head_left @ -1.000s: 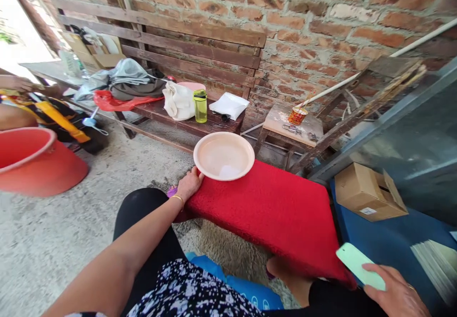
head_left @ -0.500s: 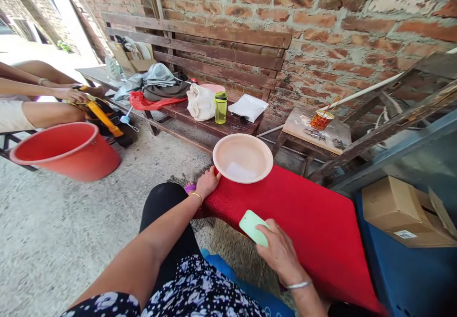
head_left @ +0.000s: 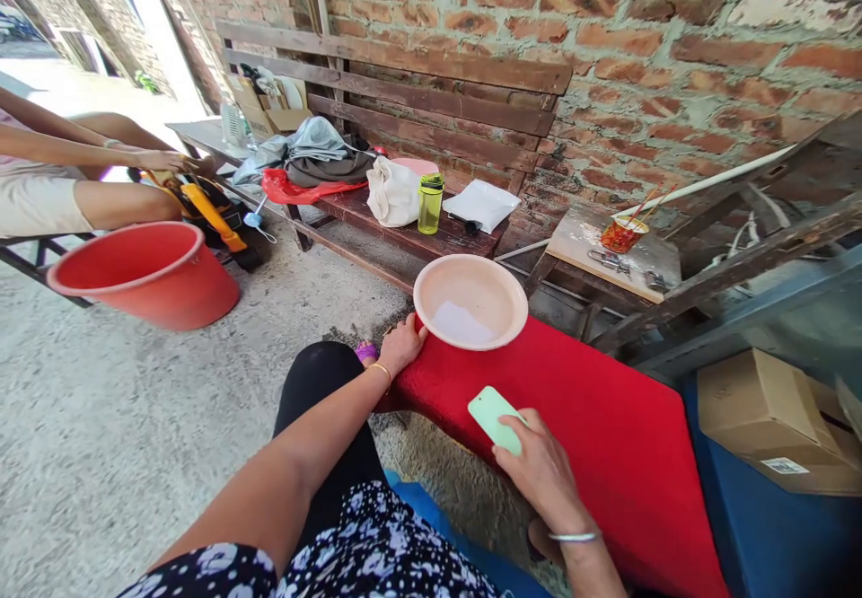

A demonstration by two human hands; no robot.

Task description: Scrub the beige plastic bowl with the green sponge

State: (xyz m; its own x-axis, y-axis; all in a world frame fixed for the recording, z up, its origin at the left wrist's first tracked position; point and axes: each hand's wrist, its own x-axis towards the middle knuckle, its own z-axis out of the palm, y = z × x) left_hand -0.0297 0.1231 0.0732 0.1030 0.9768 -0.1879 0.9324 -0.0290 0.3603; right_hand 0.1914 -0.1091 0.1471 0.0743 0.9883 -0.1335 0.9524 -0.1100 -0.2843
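Note:
My left hand (head_left: 402, 347) grips the near-left edge of a red-covered table (head_left: 593, 400), its fingers curled at the corner. Right beside it stands a pale pink basin (head_left: 431, 329) with water in it, at the table's far end. My right hand (head_left: 539, 459) holds a flat, pale green piece (head_left: 495, 417) with rounded corners and a small hole near one end, thumb and fingers closed on its near end. Its underside is hidden, so I cannot tell its kind. It is over the table's near edge, apart from the basin.
A wooden bench (head_left: 337, 243) carries a green bottle (head_left: 430, 205), a white cloth bag (head_left: 392, 192) and clothes. A small table (head_left: 572, 243) holds a red paper cup (head_left: 623, 234). A cardboard box (head_left: 760, 418) is right; a red tub (head_left: 162, 288) and a seated person (head_left: 40, 167) are left.
The view has shifted slightly, so everything appears a little farther right. My right hand still holds the pale green piece, and my left hand stays at the table edge.

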